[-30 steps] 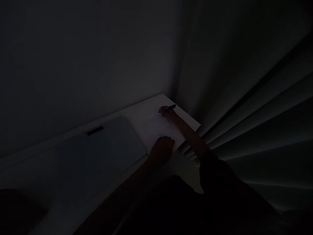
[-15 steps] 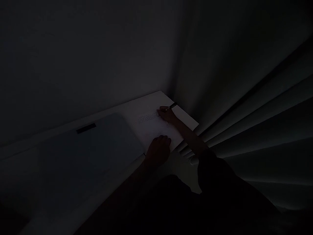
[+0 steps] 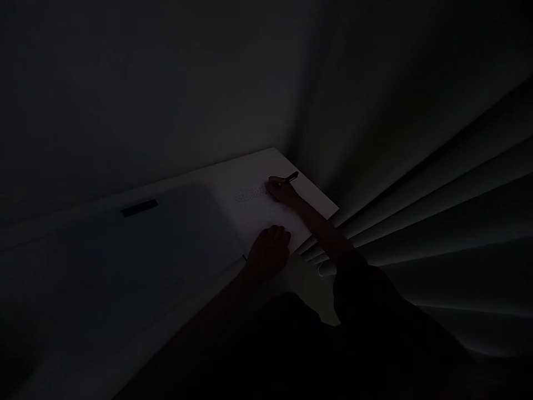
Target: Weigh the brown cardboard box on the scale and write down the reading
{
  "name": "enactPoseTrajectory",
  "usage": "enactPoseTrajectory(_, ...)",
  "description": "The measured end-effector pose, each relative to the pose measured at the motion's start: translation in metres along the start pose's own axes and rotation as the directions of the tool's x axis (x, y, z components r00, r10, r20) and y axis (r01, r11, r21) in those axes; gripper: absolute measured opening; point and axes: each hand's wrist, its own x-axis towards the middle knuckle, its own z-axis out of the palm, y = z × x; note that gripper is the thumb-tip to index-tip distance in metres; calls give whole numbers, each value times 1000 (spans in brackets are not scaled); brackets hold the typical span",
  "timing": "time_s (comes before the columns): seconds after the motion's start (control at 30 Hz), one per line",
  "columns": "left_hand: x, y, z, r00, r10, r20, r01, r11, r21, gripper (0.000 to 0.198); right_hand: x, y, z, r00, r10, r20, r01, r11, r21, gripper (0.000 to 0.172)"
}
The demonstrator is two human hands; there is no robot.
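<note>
While the scene is very dark, right hand (image 3: 282, 190) grips a pen (image 3: 291, 178), tip on white paper (image 3: 266, 214) near faint written lines | left hand (image 3: 268, 251) rests palm-down on paper's near edge, holding nothing | paper lies on desk (image 3: 125, 200) corner by wall.
</note>
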Motion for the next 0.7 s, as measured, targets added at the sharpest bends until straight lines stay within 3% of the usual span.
enactPoseTrajectory(0.2,2,1,-5,999,-26,32,27,999,-23,32,5,7,1,1000,-6,-17,6,1000,20,37)
enactPoseTrajectory(0.33,0,0,-3,1000,-4,0,4,1000,-6,30,4,4,0,999,18,-42,-18,1000,-2,35)
enactPoseTrajectory(0.5,1,-1,0,1000,6,-29,-6,1000,-13,33,2,1,1,998,-44,-41,45,998,42,36)
enactPoseTrajectory(0.7,3,-1,-5,1000,-7,11,7,1000,-13,29,5,4,2,997,-5,-77,6,1000,15,32)
